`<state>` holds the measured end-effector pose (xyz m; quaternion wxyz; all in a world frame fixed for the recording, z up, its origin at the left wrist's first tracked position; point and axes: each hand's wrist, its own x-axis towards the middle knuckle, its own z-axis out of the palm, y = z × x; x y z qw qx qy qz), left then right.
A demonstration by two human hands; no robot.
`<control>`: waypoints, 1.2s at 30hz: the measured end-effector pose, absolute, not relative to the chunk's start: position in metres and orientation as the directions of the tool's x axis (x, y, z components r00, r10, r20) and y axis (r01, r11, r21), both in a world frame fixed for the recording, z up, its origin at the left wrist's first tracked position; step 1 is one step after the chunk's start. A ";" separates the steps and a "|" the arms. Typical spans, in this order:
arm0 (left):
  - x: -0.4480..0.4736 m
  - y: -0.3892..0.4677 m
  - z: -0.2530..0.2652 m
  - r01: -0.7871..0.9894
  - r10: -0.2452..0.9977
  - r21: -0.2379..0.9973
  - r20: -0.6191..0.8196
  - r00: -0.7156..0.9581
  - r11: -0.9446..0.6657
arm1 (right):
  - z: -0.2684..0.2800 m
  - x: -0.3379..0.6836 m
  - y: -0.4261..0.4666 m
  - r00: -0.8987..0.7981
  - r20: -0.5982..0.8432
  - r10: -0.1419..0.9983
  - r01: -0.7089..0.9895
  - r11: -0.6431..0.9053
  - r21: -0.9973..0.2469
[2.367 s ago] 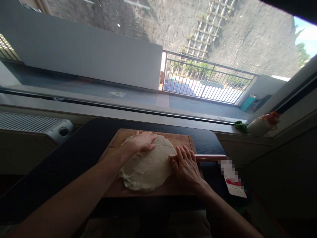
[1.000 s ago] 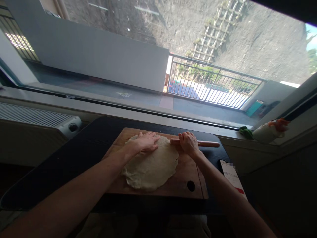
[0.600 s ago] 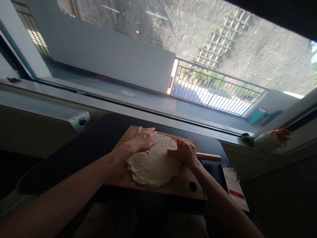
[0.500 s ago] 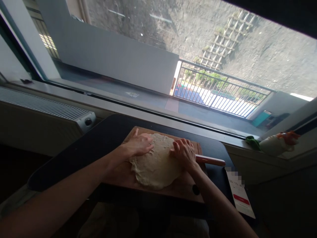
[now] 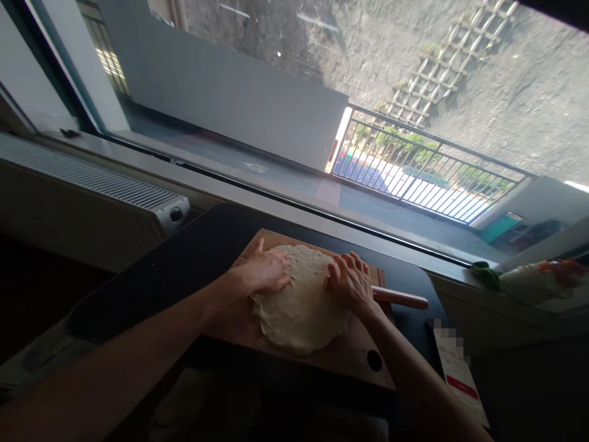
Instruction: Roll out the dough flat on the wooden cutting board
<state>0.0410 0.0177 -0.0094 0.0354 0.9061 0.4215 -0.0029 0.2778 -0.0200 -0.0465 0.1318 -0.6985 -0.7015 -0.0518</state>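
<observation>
A wide, flat sheet of dough (image 5: 304, 310) lies on a wooden cutting board (image 5: 363, 362), its edge uneven. My left hand (image 5: 269, 268) rests with fingers stretched out on the dough's upper left edge, the thumb apart and pointing away. At the dough's right side, my right hand (image 5: 352, 282) is curled over a wooden rolling pin (image 5: 400, 298). One end of the pin peeks out left of the fingers; the other sticks out to the right past the board. The part under the palm is hidden.
The board lies on a dark table (image 5: 184, 252) against a window sill. At the table's right edge is a phone (image 5: 460, 380) with a lit screen. A white radiator (image 5: 170, 212) stands left. A pale pot (image 5: 529, 282) and green cloth (image 5: 485, 275) sit on the sill.
The whole view has shifted, so table and hands appear slightly farther right. Both hands keep nearly the same places on the dough and the rolling pin.
</observation>
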 end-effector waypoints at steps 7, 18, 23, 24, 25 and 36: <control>0.035 0.017 -0.012 0.765 0.764 0.099 -0.055 0.643 -0.637 | -0.027 0.279 0.029 0.172 0.110 0.979 0.969 -0.148 -0.199; 0.033 0.018 -0.016 0.760 0.765 0.155 -0.037 0.643 -0.631 | -0.033 0.288 0.044 0.187 0.143 0.972 0.967 -0.157 -0.199; 0.032 0.017 -0.016 0.762 0.766 0.137 -0.032 0.642 -0.633 | -0.038 0.285 0.026 0.118 0.141 0.983 0.976 -0.089 -0.198; 0.032 0.017 -0.017 0.759 0.763 0.129 -0.032 0.646 -0.638 | -0.043 0.284 0.009 0.056 0.141 0.988 0.983 -0.030 -0.183; 0.032 0.018 -0.018 0.756 0.759 0.123 -0.031 0.651 -0.643 | -0.047 0.283 -0.005 0.024 0.177 0.984 0.988 0.003 -0.152; 0.034 0.019 -0.018 0.752 0.753 0.103 -0.041 0.657 -0.651 | -0.028 0.292 0.064 0.234 0.045 0.971 0.948 -0.217 -0.233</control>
